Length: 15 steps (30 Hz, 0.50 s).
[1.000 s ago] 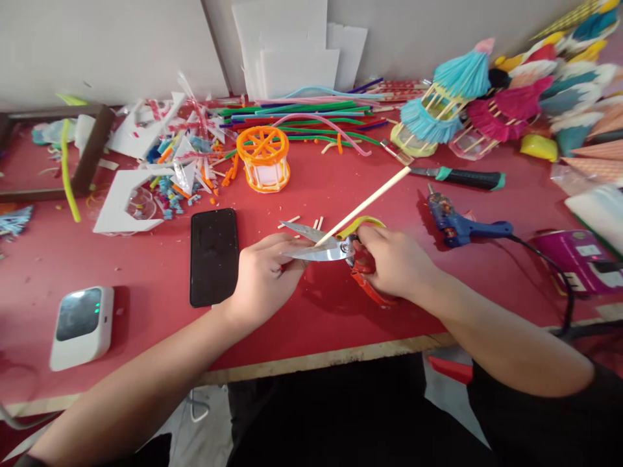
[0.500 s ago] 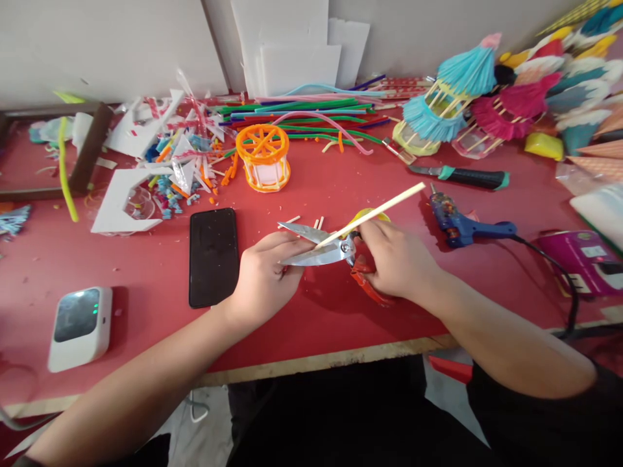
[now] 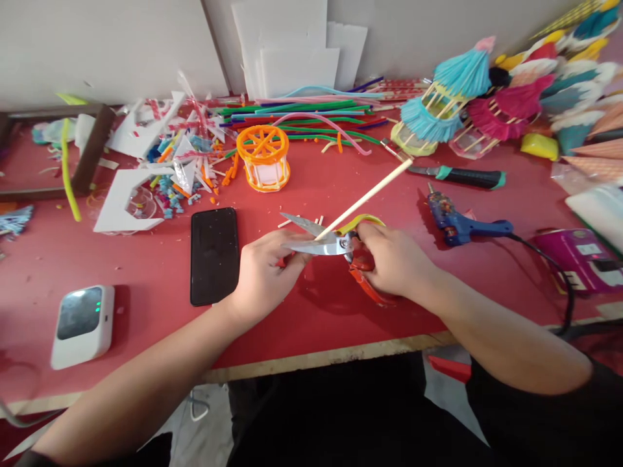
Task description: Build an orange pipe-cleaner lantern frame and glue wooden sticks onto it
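Observation:
My right hand point(image 3: 392, 259) is closed round the red and yellow handles of a pair of scissors point(image 3: 327, 246), whose blades stand apart and point left. Between the blades lies a pale wooden stick point(image 3: 372, 198), slanting up to the right. Its lower end runs to the fingers of my left hand point(image 3: 267, 269), which are pinched together by the blade tips, partly hidden by the lower blade. A few short cut stick pieces point(image 3: 319, 222) lie on the red table just behind the blades. Farther back stands a small orange round frame point(image 3: 263, 157) with pale uprights.
A black phone point(image 3: 214, 256) and a white device point(image 3: 82, 326) lie to the left. On the right are a blue glue gun point(image 3: 467, 226) with its cord and a utility knife point(image 3: 470, 176). Coloured scraps, pipe cleaners point(image 3: 311, 117) and paper-roofed models point(image 3: 442, 97) line the back.
The stick has swung to a steeper slant, its far end shifting left and up. The scissors have risen slightly, their blades still apart; both hands keep their hold.

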Each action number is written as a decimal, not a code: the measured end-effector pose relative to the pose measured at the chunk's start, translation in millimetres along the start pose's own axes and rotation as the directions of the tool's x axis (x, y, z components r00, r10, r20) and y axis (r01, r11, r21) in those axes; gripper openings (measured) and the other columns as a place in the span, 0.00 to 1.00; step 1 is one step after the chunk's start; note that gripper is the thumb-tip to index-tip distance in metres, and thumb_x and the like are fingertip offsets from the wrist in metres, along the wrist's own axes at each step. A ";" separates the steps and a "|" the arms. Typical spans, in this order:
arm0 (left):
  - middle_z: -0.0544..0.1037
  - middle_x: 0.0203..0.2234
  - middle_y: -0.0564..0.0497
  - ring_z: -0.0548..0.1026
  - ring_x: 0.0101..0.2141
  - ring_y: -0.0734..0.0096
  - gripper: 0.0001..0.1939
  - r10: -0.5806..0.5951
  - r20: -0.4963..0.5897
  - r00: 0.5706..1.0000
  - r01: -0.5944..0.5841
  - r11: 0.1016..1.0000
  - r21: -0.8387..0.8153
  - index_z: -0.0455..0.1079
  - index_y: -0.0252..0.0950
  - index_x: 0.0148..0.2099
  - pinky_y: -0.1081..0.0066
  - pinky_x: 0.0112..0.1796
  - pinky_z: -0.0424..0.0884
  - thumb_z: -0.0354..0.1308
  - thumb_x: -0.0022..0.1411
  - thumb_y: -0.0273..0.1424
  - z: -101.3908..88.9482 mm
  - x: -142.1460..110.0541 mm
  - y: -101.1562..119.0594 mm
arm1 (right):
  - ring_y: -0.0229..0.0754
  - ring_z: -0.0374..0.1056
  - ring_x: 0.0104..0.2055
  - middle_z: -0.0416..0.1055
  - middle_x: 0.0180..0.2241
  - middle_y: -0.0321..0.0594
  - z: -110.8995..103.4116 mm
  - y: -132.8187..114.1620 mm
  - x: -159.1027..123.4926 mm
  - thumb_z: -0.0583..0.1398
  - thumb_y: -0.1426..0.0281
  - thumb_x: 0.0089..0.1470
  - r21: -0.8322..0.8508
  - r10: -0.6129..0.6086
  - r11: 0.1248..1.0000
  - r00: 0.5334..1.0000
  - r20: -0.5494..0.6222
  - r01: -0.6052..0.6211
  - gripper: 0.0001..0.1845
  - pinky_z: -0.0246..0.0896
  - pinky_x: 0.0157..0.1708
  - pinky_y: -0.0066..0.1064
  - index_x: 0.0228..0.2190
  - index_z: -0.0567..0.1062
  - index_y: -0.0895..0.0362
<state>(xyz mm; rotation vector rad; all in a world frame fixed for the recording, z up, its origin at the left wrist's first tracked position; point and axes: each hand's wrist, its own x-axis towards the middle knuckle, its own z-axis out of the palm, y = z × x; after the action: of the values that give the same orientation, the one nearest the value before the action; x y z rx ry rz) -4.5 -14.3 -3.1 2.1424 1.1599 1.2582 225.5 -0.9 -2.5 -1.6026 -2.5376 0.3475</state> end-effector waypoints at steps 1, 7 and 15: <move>0.86 0.34 0.50 0.82 0.32 0.71 0.10 -0.022 -0.018 1.000 0.022 1.000 -0.012 0.81 0.38 0.38 0.75 0.32 0.78 0.61 0.60 0.20 0.8 -0.1 -0.7 | 0.42 0.60 0.27 0.65 0.27 0.41 0.4 0.2 0.8 0.56 0.63 0.46 0.008 0.006 1.000 1.000 0.001 -0.006 0.10 0.48 0.27 0.33 0.30 0.64 0.54; 0.85 0.31 0.52 0.81 0.31 0.73 0.13 -0.016 -0.051 0.999 0.012 0.997 -0.075 0.79 0.38 0.36 0.74 0.34 0.77 0.60 0.58 0.16 3.7 -1.8 -4.0 | 0.46 0.65 0.31 0.68 0.30 0.43 3.7 4.3 1.2 0.56 0.64 0.45 0.029 -0.057 0.998 0.995 -0.087 0.060 0.10 0.52 0.28 0.34 0.32 0.63 0.54; 0.83 0.31 0.51 0.81 0.33 0.71 0.12 -0.025 0.001 1.000 0.025 0.996 -0.088 0.77 0.37 0.35 0.70 0.35 0.79 0.56 0.58 0.17 -1.6 -0.8 1.6 | 0.48 0.67 0.33 0.69 0.32 0.45 5.0 4.9 -1.8 0.57 0.67 0.43 -0.007 -0.098 0.995 0.980 -0.172 0.099 0.12 0.57 0.29 0.35 0.32 0.61 0.53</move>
<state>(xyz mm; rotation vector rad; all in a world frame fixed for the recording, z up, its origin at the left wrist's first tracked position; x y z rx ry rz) -5.4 -15.9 -1.7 2.0581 1.1070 1.2745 229.5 -1.1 -8.5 -1.4321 -2.4731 0.1920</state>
